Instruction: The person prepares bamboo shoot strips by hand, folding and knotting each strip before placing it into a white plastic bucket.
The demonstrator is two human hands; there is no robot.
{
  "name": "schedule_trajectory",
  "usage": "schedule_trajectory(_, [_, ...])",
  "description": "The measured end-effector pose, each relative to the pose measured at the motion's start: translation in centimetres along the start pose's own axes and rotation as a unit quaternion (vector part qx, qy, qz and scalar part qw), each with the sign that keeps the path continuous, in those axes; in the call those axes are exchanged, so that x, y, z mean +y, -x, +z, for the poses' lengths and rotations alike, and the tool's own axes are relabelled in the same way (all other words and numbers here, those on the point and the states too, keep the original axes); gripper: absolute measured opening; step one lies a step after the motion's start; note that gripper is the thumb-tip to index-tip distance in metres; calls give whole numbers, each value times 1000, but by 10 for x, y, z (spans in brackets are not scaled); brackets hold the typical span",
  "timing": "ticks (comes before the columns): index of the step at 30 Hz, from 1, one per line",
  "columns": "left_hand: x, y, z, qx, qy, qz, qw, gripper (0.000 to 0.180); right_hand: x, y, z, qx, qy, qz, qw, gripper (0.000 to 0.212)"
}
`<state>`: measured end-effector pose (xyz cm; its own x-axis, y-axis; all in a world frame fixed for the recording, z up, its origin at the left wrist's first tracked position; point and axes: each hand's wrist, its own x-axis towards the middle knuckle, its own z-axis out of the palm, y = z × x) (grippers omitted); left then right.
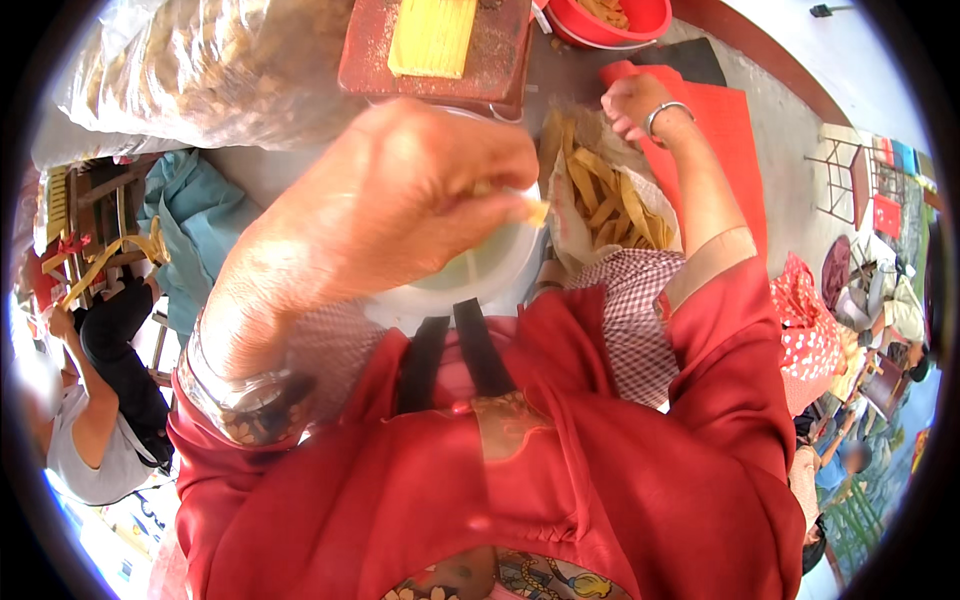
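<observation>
My left hand (pixel 400 190) is raised close to the camera, slightly blurred. Its fingers are pinched on a small yellowish piece (pixel 537 212). Below that hand stands a white bucket (pixel 430 297) with something pale greenish inside, partly covered by the hand. My right hand (pixel 635 108) is farther off with curled fingers, over the end of a red sheet (pixel 725 140); whatever it may hold is hidden. Between the hands, an open pale bag (pixel 570 235) holds several flat yellow-brown strips (pixel 610 200).
A yellow ridged block (pixel 433 38) lies on a dark red stand (pixel 375 60) ahead. To its left sits a large clear plastic bag (pixel 220 70) of brownish pieces. A red basin (pixel 655 25) stands far right. A person (pixel 95 430) handling a yellow strip is at left.
</observation>
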<state>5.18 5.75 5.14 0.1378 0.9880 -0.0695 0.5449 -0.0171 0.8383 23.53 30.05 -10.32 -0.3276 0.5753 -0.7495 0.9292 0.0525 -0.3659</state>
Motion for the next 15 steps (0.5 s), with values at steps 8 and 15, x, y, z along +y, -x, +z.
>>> schedule_trajectory(8, [-20,17,33,-102,-230,-1,968,32,91,-58,69,-73,371,-178,908,21])
schedule_trajectory(15, [-9,18,32,-87,-222,-31,971,36,65,-7,82,-5,353,-75,933,44])
